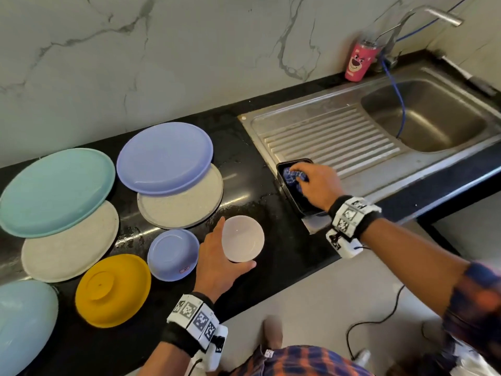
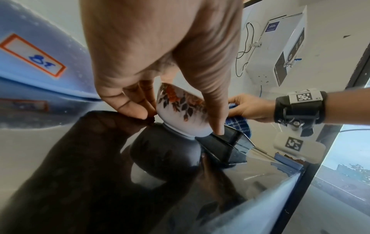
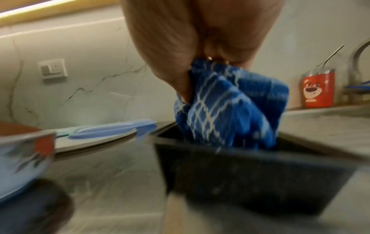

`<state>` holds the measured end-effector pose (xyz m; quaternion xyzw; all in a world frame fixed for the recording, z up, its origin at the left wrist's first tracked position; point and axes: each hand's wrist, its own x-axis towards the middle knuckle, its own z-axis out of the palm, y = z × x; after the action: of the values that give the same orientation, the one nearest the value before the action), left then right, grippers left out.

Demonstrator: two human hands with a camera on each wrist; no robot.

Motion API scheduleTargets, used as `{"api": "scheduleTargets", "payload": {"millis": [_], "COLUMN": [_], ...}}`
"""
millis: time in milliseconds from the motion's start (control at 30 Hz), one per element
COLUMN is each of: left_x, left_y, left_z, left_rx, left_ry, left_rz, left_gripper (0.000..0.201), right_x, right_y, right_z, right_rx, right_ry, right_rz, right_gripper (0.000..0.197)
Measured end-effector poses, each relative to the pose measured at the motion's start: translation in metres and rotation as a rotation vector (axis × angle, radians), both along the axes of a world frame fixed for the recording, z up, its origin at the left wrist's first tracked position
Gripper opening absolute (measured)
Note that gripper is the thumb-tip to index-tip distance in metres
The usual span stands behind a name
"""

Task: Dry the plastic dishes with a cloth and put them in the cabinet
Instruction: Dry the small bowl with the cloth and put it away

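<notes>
Closest to the camera, the left hand (image 1: 217,263) is wrapped around 1 small white bowl (image 1: 242,242), thumb on one side and fingers on the other. The left wrist view shows a flower print on its outside (image 2: 181,109) and its foot sitting on the glossy black desk (image 1: 284,248). Beside it are 1 lavender bowl (image 1: 173,255) and 1 yellow bowl (image 1: 113,290), both upside down, and 1 pale blue dish (image 1: 24,321) cut off at the left edge.

A bit further, the right hand (image 1: 317,184) pinches 1 blue checked cloth (image 3: 230,107), bunched up and partly down in 1 black tray (image 1: 298,202) that sits at the edge of the steel sink (image 1: 379,147) drainboard.

Plates behind that: 1 teal plate (image 1: 57,191) overlapping 1 grey plate (image 1: 70,245), and 1 lavender plate (image 1: 165,157) overlapping a 2nd grey plate (image 1: 187,204). So 4 plates; the desk looks wet between them.

At the back, 1 pink cup (image 1: 359,61) with a bear face stands by the tap (image 1: 433,14), with a blue hose (image 1: 398,99) hanging into the basin, against a marble-look wall (image 1: 162,63).
</notes>
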<state>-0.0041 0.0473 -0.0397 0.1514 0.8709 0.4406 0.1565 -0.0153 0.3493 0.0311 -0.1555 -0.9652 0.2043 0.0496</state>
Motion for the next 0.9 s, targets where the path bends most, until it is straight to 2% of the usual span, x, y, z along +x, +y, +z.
{"api": "scheduleTargets", "payload": {"millis": [100, 200, 400, 500, 667, 767, 900], "left_x": [0.002, 0.004, 0.007, 0.008, 0.003, -0.021, -0.060], "left_y": [0.002, 0.002, -0.001, -0.009, -0.035, -0.068, -0.114], "left_z": [0.002, 0.003, 0.009, 0.021, 0.073, 0.124, 0.212], "left_rx": [-0.017, -0.036, -0.084, -0.115, -0.087, -0.040, -0.093], "left_ry": [-0.001, -0.002, -0.013, 0.018, 0.165, 0.388, 0.712], "left_rz": [0.025, 0.034, 0.065, 0.068, 0.056, 0.051, 0.059], "left_gripper": [0.120, 0.121, 0.131, 0.126, 0.091, 0.067, 0.051], "right_x": [0.003, 0.005, 0.004, 0.005, 0.010, 0.009, 0.003], "right_y": [-0.004, 0.003, 0.019, 0.021, 0.001, -0.033, -0.088], "right_z": [-0.028, -0.032, -0.009, 0.015, 0.073, 0.134, 0.228], "right_rx": [-0.053, -0.099, -0.187, -0.173, -0.161, -0.137, -0.088], "right_ry": [-0.130, -0.113, -0.107, -0.022, 0.100, 0.212, 0.404], "right_rz": [0.038, 0.037, 0.075, 0.035, 0.097, 0.204, 0.320], "right_gripper": [0.041, 0.045, 0.058, 0.048, 0.022, 0.017, 0.016]}}
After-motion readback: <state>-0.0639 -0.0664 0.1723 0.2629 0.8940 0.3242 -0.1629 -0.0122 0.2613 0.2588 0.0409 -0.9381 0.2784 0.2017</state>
